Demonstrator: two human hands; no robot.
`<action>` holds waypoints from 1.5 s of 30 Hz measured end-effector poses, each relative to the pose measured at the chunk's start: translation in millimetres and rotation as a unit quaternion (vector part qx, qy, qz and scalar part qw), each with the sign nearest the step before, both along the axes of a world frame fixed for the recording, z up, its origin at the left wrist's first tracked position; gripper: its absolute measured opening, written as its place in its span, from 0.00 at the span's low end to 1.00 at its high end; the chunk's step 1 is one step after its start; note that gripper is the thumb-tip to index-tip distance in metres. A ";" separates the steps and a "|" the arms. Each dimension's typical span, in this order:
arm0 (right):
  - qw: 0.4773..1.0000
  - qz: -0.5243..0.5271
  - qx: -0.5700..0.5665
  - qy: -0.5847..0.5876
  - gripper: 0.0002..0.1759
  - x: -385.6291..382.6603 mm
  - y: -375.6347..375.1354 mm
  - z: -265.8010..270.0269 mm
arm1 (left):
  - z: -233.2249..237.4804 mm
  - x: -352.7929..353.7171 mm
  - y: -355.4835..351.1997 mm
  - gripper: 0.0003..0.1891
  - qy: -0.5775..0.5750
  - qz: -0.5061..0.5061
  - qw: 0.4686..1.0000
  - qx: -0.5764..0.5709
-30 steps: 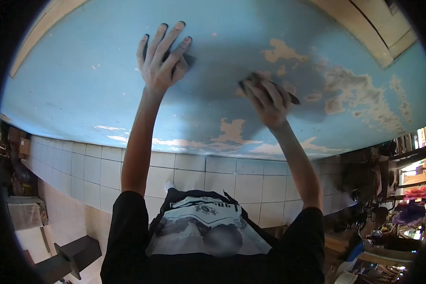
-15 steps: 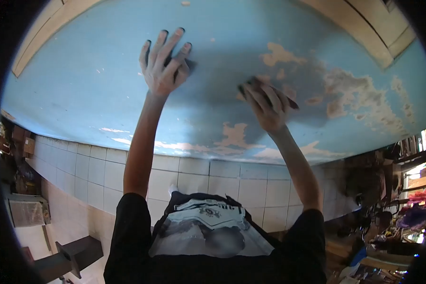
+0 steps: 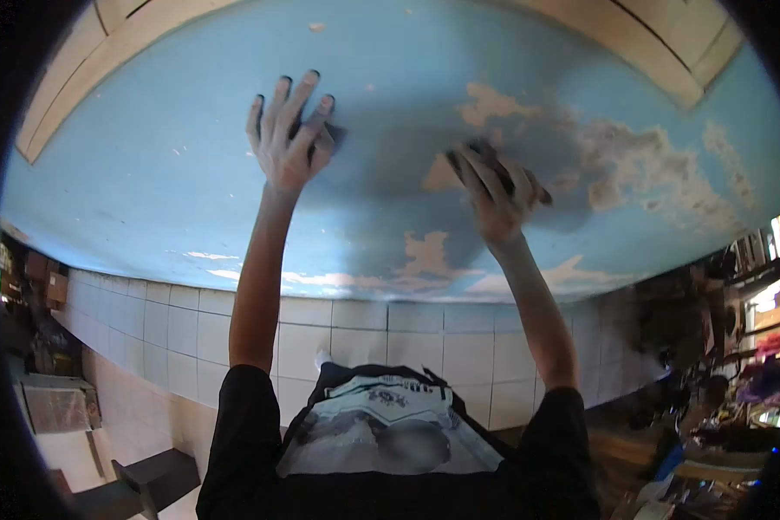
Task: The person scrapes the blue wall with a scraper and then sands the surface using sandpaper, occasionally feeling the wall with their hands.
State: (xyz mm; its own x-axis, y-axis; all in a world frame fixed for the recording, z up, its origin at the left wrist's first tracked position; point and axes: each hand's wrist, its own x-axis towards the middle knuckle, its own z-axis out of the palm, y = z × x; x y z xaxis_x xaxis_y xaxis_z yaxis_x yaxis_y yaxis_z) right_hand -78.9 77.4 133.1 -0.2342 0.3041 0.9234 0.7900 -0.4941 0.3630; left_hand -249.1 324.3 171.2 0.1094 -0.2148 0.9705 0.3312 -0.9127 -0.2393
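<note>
The dark flat sanding piece (image 3: pixel 487 156) lies pressed against the pale blue painted wall (image 3: pixel 147 165). What shows of it runs roughly from 10 to 4 o'clock, and most of it is hidden. The right hand (image 3: pixel 501 192) covers it, fingers curled down over it and gripping. Bare tan patches (image 3: pixel 494 104) lie at 12 and 3 o'clock. At 9 o'clock, well apart, the left hand (image 3: pixel 286 143) rests flat on the wall, fingers spread towards 12. White square tiles (image 3: pixel 355 329) run below.

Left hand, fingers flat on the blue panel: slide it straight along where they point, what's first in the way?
Bare blue panel ahead of the left hand, then a small chipped spot, then probably the pale wood trim at its edge.
</note>
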 end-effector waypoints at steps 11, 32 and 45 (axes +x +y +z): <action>0.999 0.003 -0.042 0.030 0.19 -18.4 7.6 26.3 | -2.9 -0.4 4.4 0.16 0.004 0.000 1.000 -0.001; 0.995 0.072 -0.006 0.072 0.16 15.3 1.6 -13.1 | -4.6 -3.9 3.8 0.18 0.017 0.004 1.000 -0.008; 0.983 0.152 -0.079 0.058 0.25 -8.7 -1.4 16.4 | -7.1 -0.8 0.8 0.17 0.006 0.003 1.000 -0.014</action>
